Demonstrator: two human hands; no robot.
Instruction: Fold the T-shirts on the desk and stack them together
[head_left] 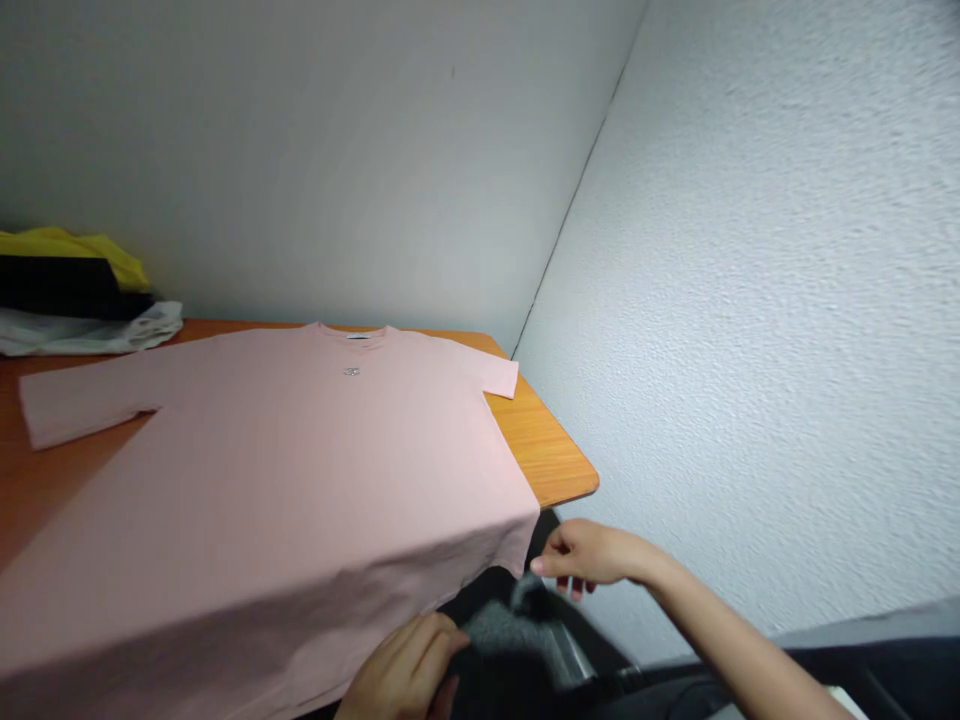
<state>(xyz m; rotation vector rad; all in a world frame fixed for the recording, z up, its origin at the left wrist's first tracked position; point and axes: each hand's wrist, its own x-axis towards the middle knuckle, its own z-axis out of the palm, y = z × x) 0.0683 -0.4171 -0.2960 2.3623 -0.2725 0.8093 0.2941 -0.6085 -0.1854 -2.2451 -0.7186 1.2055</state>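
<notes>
A pink T-shirt [300, 480] lies spread flat, front up, on a wooden table [547, 450], and its hem hangs over the near edge. My left hand [405, 672] is at the bottom of the hem with its fingers curled on the cloth. My right hand [589, 556] hovers just right of the hem's right corner. Its fingers are loosely bent and apart, its thumb tip almost at the corner, and nothing is in it.
A pile of folded clothes [75, 290], yellow, black and white, sits at the table's back left against the wall. A textured white wall [750, 350] runs close along the table's right side. Dark floor and a grey mat [510, 630] lie below the table edge.
</notes>
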